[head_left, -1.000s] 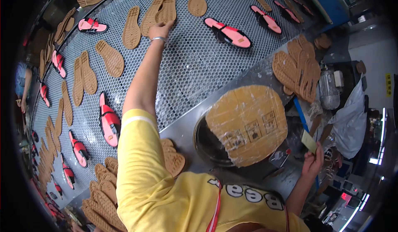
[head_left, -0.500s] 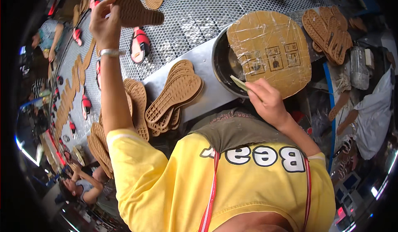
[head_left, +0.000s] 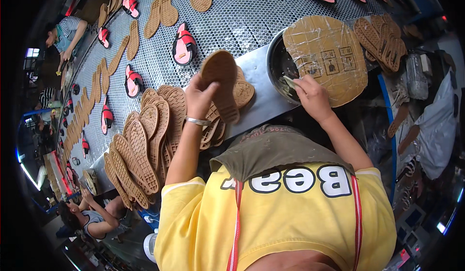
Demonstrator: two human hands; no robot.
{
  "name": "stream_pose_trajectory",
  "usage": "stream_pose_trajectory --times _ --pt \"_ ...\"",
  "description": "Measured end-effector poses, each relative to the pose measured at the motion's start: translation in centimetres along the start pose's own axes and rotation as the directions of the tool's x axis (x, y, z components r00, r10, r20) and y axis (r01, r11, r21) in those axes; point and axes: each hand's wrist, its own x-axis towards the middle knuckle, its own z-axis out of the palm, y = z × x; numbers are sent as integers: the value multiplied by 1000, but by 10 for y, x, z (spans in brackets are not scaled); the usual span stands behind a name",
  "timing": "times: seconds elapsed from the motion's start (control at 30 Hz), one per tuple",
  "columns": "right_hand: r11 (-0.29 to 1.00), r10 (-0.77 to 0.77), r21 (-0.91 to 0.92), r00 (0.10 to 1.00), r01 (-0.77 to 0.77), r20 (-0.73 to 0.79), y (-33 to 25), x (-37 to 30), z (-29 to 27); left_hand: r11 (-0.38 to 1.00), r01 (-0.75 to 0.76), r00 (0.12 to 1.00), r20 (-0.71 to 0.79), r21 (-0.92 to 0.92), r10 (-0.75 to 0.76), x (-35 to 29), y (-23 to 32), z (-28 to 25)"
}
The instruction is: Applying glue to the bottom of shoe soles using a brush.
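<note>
My left hand is closed around a brown shoe sole, held upright over a stack of tan soles on the metal ledge. To the right, my right hand pinches a pale flat stick at the rim of a round dark pan. What the stick's far end looks like cannot be made out. A wrapped cardboard sheet covers much of the pan, just beyond my right hand.
More soles lie fanned along the ledge to the left. A mesh conveyor carries soles and red-and-pink sandals. Another pile of soles sits right of the pan. Other people are at the left.
My left hand has come back from far out over the mesh to above the near stack, with a sole in it. My right hand stays by the pan, holding the stick. The view has shifted.
</note>
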Motion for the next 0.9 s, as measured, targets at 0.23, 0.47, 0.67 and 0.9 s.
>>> stream_pose_trajectory --times 0.23,0.47,0.67,0.9 --pt "975 176 129 982 -183 63 1 6 0 977 152 988 35 -151 -149 -5 -33 53" --pt "952 241 173 966 -253 92 -1 13 2 939 274 957 -34 -209 -287 34 -37 92" --pt "904 309 270 943 -331 122 8 13 7 987 135 986 114 -85 -125 45 -32 113" --pt "799 412 432 904 -418 113 9 13 13 934 299 949 165 -195 -270 30 -15 118"
